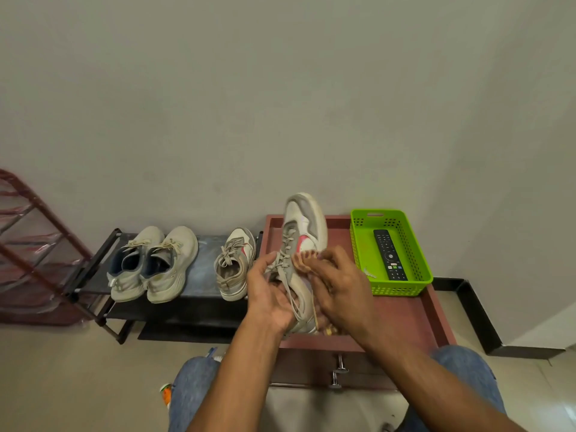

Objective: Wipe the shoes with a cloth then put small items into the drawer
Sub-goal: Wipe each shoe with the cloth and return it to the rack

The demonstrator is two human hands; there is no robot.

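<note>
Presently, a white sneaker [304,232] is gripped at its heel by the left hand [268,294], while a brush [304,260] is clasped against its side by the right hand [339,288].

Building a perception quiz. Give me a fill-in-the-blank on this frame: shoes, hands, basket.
1. The left hand holds the white and grey shoe by its ____ end.
2. The number of shoes resting on the black rack is ____.
3. Inside the green basket lies a black ____.
4. The right hand presses a peach-coloured ____ against the shoe's side.

Missing words: heel; three; remote control; cloth
</note>
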